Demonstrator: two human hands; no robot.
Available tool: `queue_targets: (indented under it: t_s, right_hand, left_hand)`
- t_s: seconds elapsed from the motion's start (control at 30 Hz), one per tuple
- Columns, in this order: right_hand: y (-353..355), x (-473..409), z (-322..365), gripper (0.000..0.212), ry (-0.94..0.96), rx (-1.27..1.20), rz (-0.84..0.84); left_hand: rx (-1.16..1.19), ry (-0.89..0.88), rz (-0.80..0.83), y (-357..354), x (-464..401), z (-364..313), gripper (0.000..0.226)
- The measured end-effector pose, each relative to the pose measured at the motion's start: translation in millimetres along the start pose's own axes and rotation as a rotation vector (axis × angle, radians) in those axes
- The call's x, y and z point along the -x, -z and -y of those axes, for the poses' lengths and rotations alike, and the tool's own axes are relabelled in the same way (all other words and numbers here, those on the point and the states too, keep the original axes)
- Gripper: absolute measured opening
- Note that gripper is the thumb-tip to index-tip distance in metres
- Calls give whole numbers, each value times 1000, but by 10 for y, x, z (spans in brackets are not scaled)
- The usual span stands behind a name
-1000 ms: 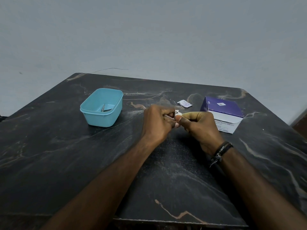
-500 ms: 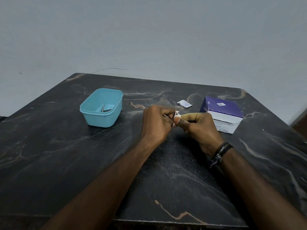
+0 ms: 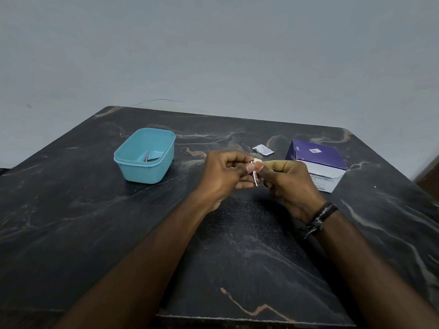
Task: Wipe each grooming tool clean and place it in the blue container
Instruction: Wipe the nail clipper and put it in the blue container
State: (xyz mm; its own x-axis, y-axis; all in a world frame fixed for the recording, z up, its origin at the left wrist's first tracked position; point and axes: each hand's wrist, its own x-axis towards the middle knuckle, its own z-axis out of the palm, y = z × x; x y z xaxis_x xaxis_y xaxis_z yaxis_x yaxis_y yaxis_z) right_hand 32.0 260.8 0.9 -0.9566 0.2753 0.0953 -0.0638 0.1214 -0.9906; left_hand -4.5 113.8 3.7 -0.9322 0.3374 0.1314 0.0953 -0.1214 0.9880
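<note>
Head camera looks down at a dark marble tabletop (image 3: 95,222) by a gray wall. On the left sits the blue container (image 3: 145,156). A small pair of metal scissors (image 3: 147,157) lies inside it. In the middle, both hands are raised just above the tabletop and meet. The left hand (image 3: 225,174) has curled fingers and grips a small metal grooming tool (image 3: 255,178), too small to name for sure. The right hand (image 3: 287,180) pinches a little white wipe (image 3: 257,160) against the top of that tool. A dark bracelet (image 3: 320,218) is on the right wrist. Behind the hands lies a torn white wrapper (image 3: 263,149). On the right stands a purple and white box of alcohol swabs (image 3: 318,163), near the right hand.
</note>
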Motion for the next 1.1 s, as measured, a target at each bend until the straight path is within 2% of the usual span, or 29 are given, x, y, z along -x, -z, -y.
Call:
queue_targets:
  t_s: [0.1, 0.2, 0.3, 0.43, 0.63, 0.8, 0.93, 1.1]
  right_hand:
    - [6, 14, 3, 22, -46, -30, 29]
    - [18, 7, -5, 16, -107, -77, 86]
    - [17, 8, 7, 18, -121, -75, 111]
    - [-3, 38, 42, 13, -89, -44, 88]
    - [-3, 41, 60, 14, -77, -40, 25]
    - [-17, 54, 39, 14, -23, 35, 59]
    - [-48, 61, -1, 11, 132, 154, 42]
    - [-55, 27, -30, 8, 223, 252, -16]
  left_hand:
    - [78, 87, 33, 26, -13, 17, 23]
    - [119, 140, 67, 27, -15, 5, 16]
    - [139, 160, 32, 38, -24, -4, 12]
    - [107, 151, -28, 38, -39, 6, 15]
    - [222, 162, -56, 28, -46, -35, 8]
    - [225, 102, -217, 52, -53, -65, 10]
    - [59, 47, -205, 25, -45, -6, 17]
    - [34, 40, -265, -7, -62, 19, 22]
